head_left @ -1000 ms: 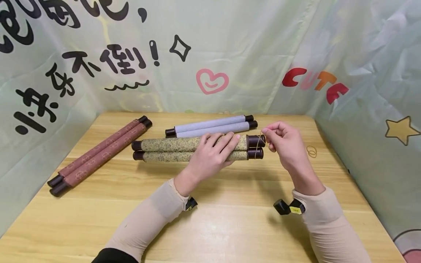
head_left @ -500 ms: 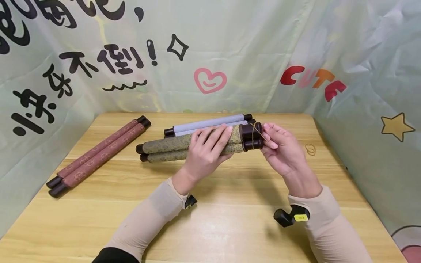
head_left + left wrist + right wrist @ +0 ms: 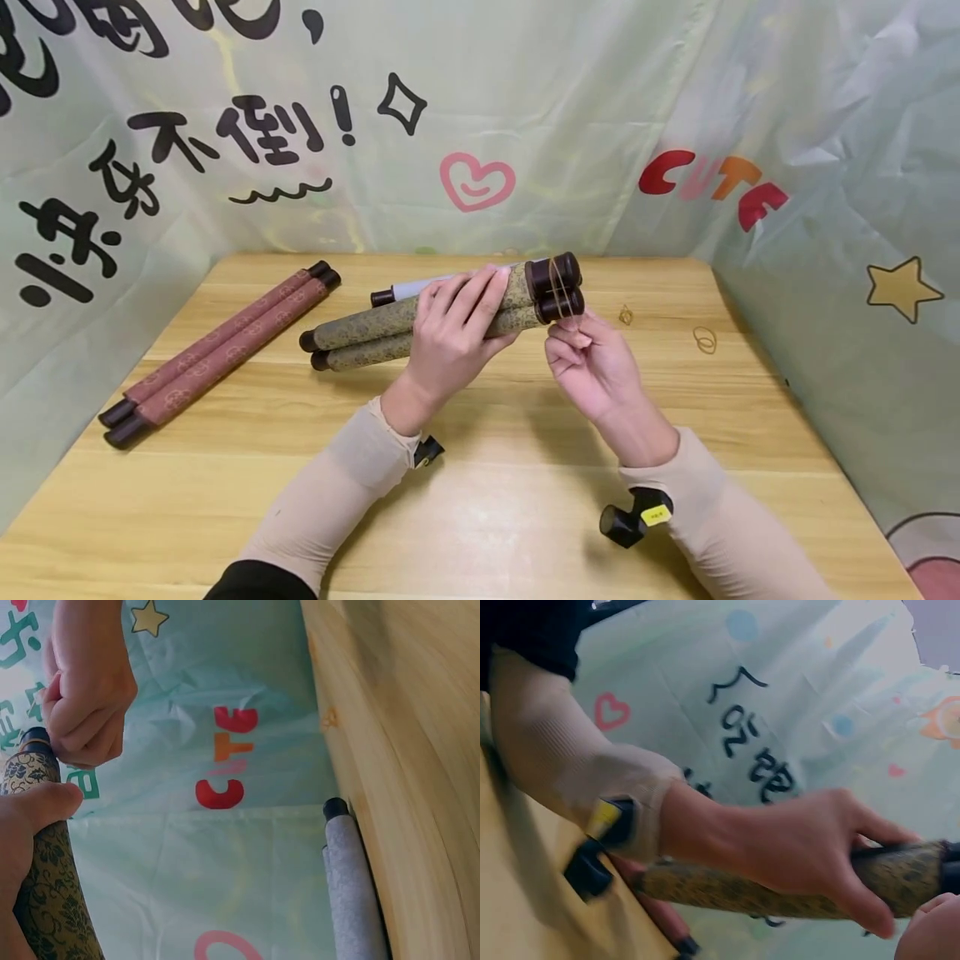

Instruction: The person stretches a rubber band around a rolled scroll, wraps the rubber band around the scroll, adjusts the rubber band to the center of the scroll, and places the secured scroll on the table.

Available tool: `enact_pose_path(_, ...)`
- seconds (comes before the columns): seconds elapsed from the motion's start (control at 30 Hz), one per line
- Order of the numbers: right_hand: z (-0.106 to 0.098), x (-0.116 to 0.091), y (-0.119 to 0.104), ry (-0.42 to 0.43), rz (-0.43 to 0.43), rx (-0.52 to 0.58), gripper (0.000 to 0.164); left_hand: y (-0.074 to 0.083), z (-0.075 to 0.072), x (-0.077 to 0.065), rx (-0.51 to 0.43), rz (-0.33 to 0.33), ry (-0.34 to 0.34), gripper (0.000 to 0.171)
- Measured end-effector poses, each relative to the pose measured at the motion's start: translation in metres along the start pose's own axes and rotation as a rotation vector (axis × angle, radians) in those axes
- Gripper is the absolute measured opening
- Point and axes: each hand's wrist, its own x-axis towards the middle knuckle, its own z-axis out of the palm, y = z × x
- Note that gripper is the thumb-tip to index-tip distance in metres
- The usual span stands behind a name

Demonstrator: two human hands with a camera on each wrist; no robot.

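A yellow-green patterned scroll (image 3: 367,325), its two rolls lying side by side with dark end knobs, is held tilted above the table, right end higher. My left hand (image 3: 453,329) grips it from above, right of its middle; the left wrist view shows the thumb (image 3: 56,801) pressed along one roll. A thin rubber band (image 3: 557,287) runs round both right-hand knobs. Just below those knobs, my right hand (image 3: 592,362) pinches the band with curled fingers. In the left wrist view the right hand (image 3: 90,712) appears as a closed fist beside the knob.
On the wooden table (image 3: 480,517), a reddish-brown scroll (image 3: 225,350) lies slanted at left. Behind the held scroll, a pale lilac scroll (image 3: 408,289) is partly hidden. Loose rubber bands (image 3: 705,339) and a small twisted band (image 3: 626,314) lie at right. Printed cloth (image 3: 562,125) surrounds the table.
The scroll's right end has risen and shifted left with my left hand. My right hand has moved left and down, drawing the band round the knobs; the small twisted band has come into view.
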Motion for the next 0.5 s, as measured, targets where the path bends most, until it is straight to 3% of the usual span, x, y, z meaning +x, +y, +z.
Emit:
enact_pose_path(0.1, 0.000, 0.000, 0.007, 0.051, -0.013, 0.018, 0.022, 0.000, -0.001, 0.001, 0.007, -0.014, -0.020, 0.075)
enact_pose_path(0.17, 0.001, -0.001, 0.008, 0.091, -0.038, -0.037, 0.019, 0.000, -0.001, 0.001, 0.017, -0.020, -0.035, 0.077)
enact_pose_path(0.27, 0.004, -0.003, 0.006, 0.152, -0.067, -0.218, 0.011, -0.001, -0.002, 0.002, 0.015, -0.042, -0.058, 0.079)
enact_pose_path(0.33, 0.005, -0.005, 0.003, 0.171, -0.065, -0.366, 0.016, -0.002, -0.003, 0.002, 0.007, -0.062, -0.070, 0.078)
enact_pose_path(0.5, 0.008, -0.007, -0.007, 0.137, 0.010, -0.645, 0.015, -0.006, -0.004, 0.002, -0.010, -0.109, -0.079, 0.074)
